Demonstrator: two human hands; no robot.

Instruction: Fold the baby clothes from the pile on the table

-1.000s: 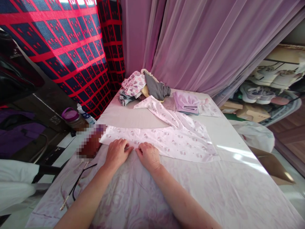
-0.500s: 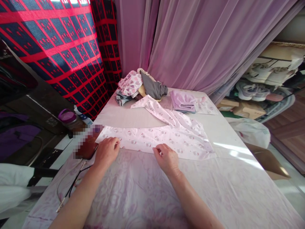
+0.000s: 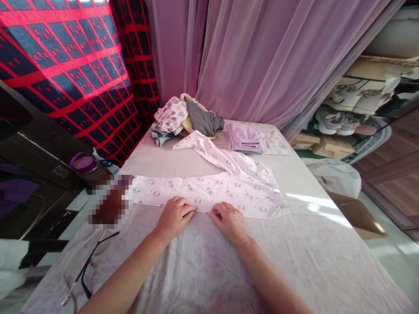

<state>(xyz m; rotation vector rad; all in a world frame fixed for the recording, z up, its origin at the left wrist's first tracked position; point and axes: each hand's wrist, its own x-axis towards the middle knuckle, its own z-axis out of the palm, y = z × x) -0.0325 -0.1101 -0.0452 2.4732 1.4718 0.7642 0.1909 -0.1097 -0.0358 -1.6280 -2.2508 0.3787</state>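
Observation:
Pale pink pants [image 3: 209, 188] with a small cartoon print lie spread on the sheet-covered surface. One leg stretches left toward me; the other angles up and back, its end folded over. My left hand [image 3: 175, 216] has its fingertips pinched together on the near edge of the front leg. A short gap to the right, my right hand [image 3: 230, 221] pinches that same edge, thumb against curled fingers. The bit of cloth between the fingers is mostly hidden.
Behind the pants are a heap of crumpled clothes [image 3: 199, 117] and a folded lilac garment [image 3: 245, 138]. Glasses [image 3: 85, 266] and cables lie at the left edge, near a purple-lidded bottle [image 3: 84, 165]. Purple curtains [image 3: 262, 56] hang behind; shoes [image 3: 338, 121] and an open carton [image 3: 358, 213] stand right.
My left hand has slid right along the near edge, from the left leg end to close beside my right hand. The right hand stays at about the same place. The view has shifted slightly.

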